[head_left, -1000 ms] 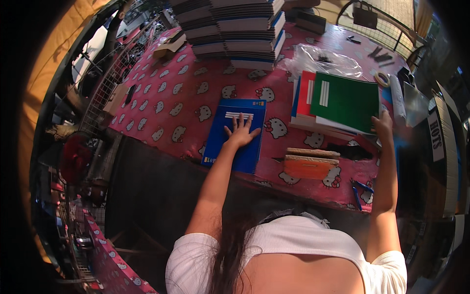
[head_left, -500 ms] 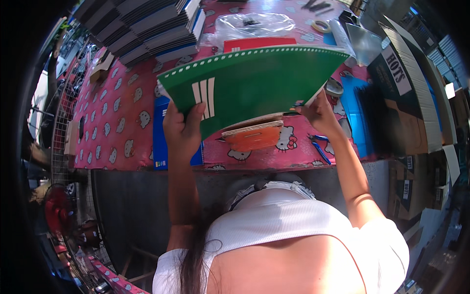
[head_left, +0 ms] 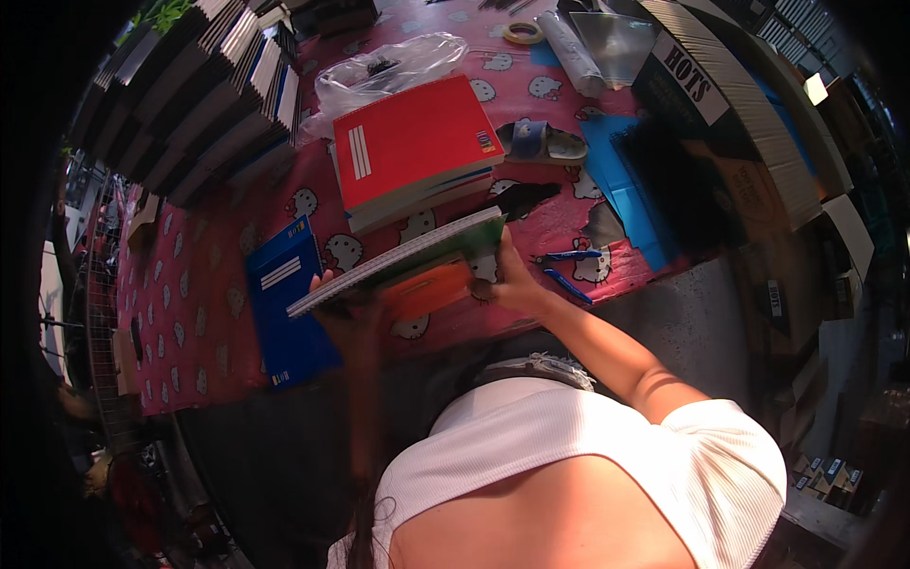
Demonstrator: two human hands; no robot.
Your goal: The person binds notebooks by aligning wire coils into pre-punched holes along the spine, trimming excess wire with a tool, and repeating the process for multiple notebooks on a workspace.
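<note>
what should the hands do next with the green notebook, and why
Probably shift the green notebook clear of the orange block before setting it down: the left hand and right hand hold it near opposite ends, page edges up, and the block shows just below it, partly hidden in this view.

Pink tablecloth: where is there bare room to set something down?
Widest: the pink tablecloth left of the blue notebook, in front of the tall notebook stacks. A narrower strip separates the blue from the red notebook. Crowded: the right side, with slipper, blue sheets and blue-handled tool; the front middle, under the held green notebook.
</note>
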